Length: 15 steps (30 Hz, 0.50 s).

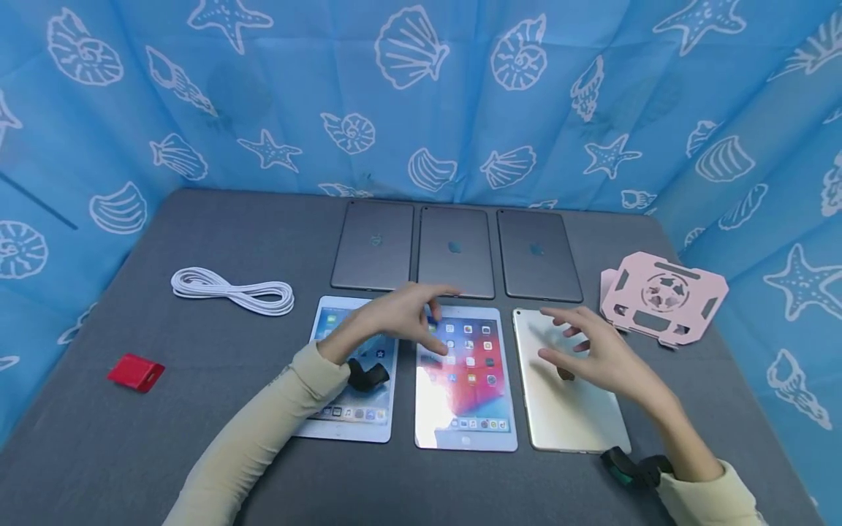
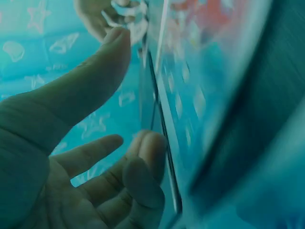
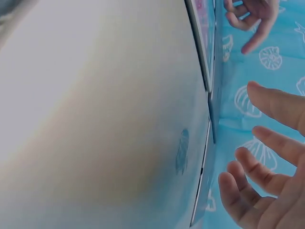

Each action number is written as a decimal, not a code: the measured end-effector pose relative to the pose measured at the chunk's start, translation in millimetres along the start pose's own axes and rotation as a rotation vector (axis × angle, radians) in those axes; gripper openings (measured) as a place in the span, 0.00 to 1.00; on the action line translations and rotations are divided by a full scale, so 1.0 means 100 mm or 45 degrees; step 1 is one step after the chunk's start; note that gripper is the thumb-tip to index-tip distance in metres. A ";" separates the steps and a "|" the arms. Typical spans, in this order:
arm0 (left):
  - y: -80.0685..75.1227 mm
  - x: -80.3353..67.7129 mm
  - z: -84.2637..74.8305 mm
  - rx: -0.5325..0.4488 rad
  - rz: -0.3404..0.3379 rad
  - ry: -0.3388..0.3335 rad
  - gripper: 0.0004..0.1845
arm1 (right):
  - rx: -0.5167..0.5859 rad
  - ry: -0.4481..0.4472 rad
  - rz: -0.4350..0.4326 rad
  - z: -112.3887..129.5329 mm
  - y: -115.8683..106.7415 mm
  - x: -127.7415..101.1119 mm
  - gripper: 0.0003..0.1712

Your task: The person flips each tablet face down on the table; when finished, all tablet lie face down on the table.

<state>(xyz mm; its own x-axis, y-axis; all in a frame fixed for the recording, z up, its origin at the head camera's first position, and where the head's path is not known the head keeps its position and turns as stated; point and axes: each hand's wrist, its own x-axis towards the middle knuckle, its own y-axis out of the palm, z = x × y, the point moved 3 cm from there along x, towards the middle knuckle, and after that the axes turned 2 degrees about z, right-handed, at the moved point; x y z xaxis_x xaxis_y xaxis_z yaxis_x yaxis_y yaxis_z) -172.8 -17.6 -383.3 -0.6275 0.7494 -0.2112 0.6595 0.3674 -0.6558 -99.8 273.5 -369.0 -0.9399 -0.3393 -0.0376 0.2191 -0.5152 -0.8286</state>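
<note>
Probably the thin, rigid, slippery gold tablet (image 1: 566,394) lifts best by its edges, under the spread-fingered, empty right hand (image 1: 601,358)

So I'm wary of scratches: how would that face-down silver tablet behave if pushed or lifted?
The silver tablet looks rigid and flat, so it probably slides as one piece. Its smooth, glossy back may be slippery. Lying flush on the table, its edge is likely hard to lift.

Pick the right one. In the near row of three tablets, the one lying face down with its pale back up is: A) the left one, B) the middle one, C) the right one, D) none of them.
C: the right tablet shows a plain pale back under the right hand, while the left tablet and middle tablet show lit screens with app icons.
</note>
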 end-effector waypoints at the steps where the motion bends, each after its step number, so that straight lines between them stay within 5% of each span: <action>1: -0.03 -0.05 0.04 0.028 -0.017 -0.010 0.53 | 0.003 -0.012 0.001 0.02 0.01 0.03 0.36; 9: -0.11 -0.32 0.28 0.182 -0.095 -0.120 0.55 | 0.046 -0.124 0.044 0.17 0.10 0.28 0.36; 15: -0.08 -0.37 0.35 0.215 -0.121 -0.152 0.55 | -0.004 -0.078 0.168 0.21 0.25 0.42 0.42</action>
<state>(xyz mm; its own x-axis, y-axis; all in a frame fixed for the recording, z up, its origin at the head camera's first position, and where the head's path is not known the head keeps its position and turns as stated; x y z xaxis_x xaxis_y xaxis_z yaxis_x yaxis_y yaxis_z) -169.1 -67.4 -395.8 -0.7344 0.6419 -0.2204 0.5230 0.3283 -0.7866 -128.2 229.3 -379.5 -0.8854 -0.4510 -0.1122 0.3386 -0.4605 -0.8205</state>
